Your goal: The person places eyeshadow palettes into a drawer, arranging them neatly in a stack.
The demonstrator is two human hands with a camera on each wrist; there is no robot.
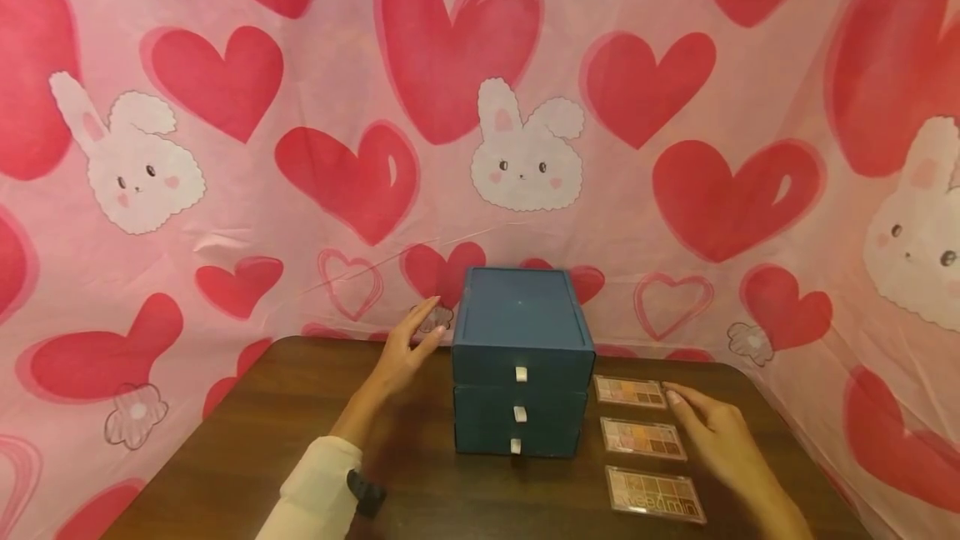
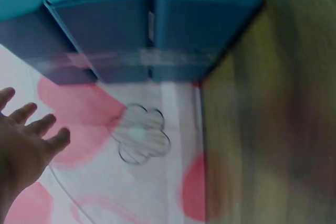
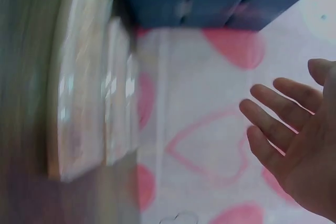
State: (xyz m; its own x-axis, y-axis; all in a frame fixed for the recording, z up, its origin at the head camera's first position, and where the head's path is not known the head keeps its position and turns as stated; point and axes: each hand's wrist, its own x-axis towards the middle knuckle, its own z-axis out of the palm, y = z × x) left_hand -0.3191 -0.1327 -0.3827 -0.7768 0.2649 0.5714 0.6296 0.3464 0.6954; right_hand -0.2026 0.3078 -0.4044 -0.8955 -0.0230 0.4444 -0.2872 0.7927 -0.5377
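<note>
A dark teal three-drawer box (image 1: pixel 519 307) stands on the table, each drawer front bearing a small white pull tab (image 1: pixel 521 374). My left hand (image 1: pixel 405 354) is raised beside the box's left side, fingers extended and holding nothing. In the left wrist view, the same hand (image 2: pixel 23 148) shows spread fingers, apart from the drawers. Three eyeshadow palettes lie in a column right of the box: a far one (image 1: pixel 630 392), a middle one (image 1: pixel 642 440) and a near one (image 1: pixel 656 494). My right hand (image 1: pixel 711 427) is beside the far palette; its fingers (image 3: pixel 268 121) are loosely extended, with nothing held.
The brown wooden table (image 1: pixel 420 490) ends at a back edge against a pink cloth (image 1: pixel 450 223) printed with hearts and rabbits. A black band (image 1: pixel 366 492) is on the left wrist, below a pale sleeve (image 1: pixel 318 482).
</note>
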